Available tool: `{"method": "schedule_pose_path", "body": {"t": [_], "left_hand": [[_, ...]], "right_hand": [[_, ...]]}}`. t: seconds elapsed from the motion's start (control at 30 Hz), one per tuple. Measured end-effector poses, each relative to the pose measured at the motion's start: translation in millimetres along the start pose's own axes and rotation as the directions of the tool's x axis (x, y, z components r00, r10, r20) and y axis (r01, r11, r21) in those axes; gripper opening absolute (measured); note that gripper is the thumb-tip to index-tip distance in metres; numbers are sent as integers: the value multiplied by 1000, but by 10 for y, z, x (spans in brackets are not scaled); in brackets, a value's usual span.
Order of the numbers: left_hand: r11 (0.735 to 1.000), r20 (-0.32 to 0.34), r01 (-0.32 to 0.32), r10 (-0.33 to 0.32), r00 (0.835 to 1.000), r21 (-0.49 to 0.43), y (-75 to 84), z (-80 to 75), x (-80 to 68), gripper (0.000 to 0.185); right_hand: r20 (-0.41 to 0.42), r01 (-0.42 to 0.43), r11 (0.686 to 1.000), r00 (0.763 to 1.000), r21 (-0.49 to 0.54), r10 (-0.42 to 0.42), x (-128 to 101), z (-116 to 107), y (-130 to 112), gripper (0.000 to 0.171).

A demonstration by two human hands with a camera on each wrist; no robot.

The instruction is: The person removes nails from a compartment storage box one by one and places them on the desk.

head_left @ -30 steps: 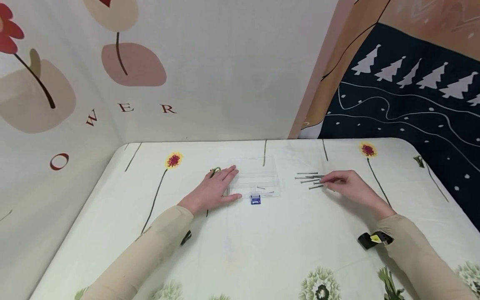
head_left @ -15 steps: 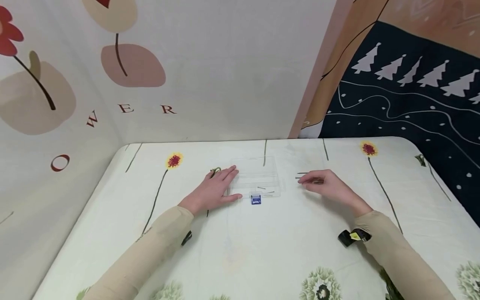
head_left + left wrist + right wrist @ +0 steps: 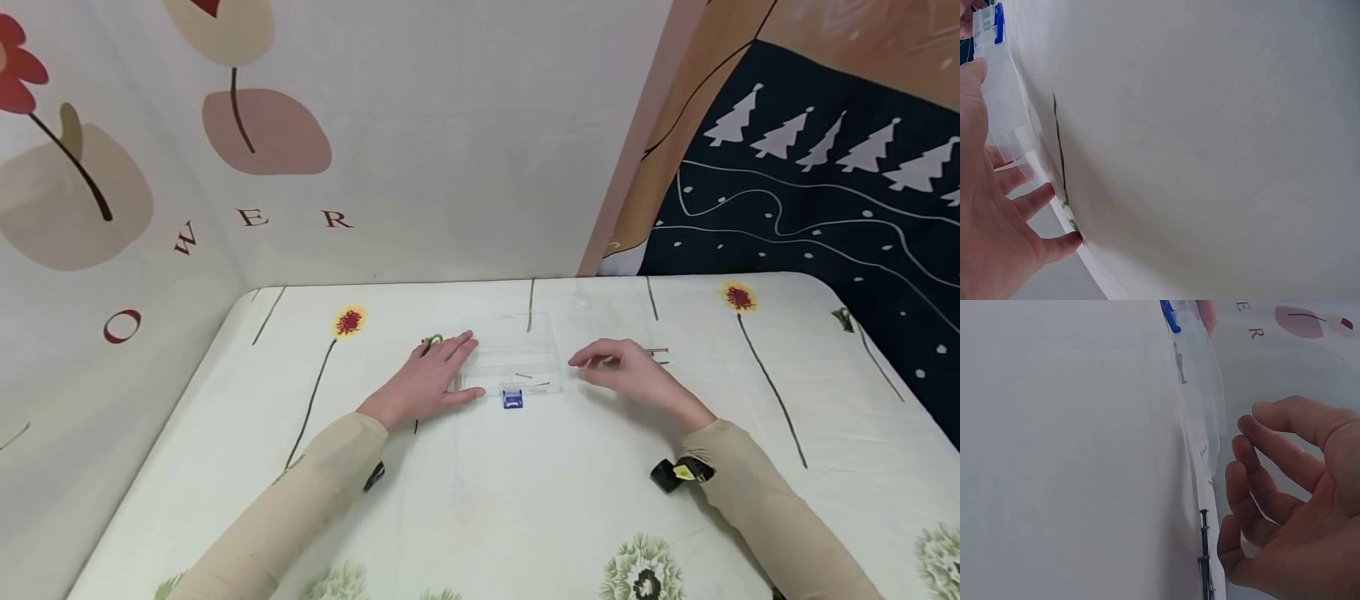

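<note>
The table (image 3: 525, 500), under a pale flowered cloth, carries a clear plastic box (image 3: 513, 357) with a blue latch (image 3: 512, 400); a few nails (image 3: 531, 380) lie inside it, more nails (image 3: 658, 353) on the cloth just right of the right hand (image 3: 622, 372).

The left hand (image 3: 429, 382) lies flat with straight fingers against the box's left side, its grip slack. If it lifts, the light box could skid. The right hand hovers just beside the box, fingers loosely curved; whether its grip pinches a nail I cannot tell. A thin nail could slip, miss the shallow compartment and vanish against the cloth's pattern.

On the wall behind, red letters (image 3: 251, 218) read "O W E R". The latch shows no legible mark.
</note>
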State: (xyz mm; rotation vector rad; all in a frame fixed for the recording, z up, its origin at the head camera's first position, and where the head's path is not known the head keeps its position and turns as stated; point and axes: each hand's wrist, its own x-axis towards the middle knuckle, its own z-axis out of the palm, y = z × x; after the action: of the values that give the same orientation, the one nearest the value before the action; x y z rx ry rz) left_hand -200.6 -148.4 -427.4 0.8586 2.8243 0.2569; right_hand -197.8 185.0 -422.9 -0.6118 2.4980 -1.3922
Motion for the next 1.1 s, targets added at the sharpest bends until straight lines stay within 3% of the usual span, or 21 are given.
{"method": "schedule_pose_path", "body": {"t": [0.3, 0.53, 0.8, 1.1], "left_hand": [[1000, 4, -2, 2, 1000, 7, -2, 21, 16, 83], [1000, 9, 1, -2, 1000, 12, 6, 11, 20, 82], [1000, 16, 4, -4, 1000, 4, 17, -2, 14, 82], [1000, 24, 8, -8, 1000, 12, -1, -6, 20, 83]], "right_hand": [[29, 34, 999, 999, -3, -34, 56, 126, -60, 20], [52, 14, 999, 999, -32, -13, 94, 195, -116, 21], [103, 2, 990, 995, -144, 13, 139, 240, -138, 23], [145, 41, 980, 989, -194, -12, 169, 277, -175, 21]]}}
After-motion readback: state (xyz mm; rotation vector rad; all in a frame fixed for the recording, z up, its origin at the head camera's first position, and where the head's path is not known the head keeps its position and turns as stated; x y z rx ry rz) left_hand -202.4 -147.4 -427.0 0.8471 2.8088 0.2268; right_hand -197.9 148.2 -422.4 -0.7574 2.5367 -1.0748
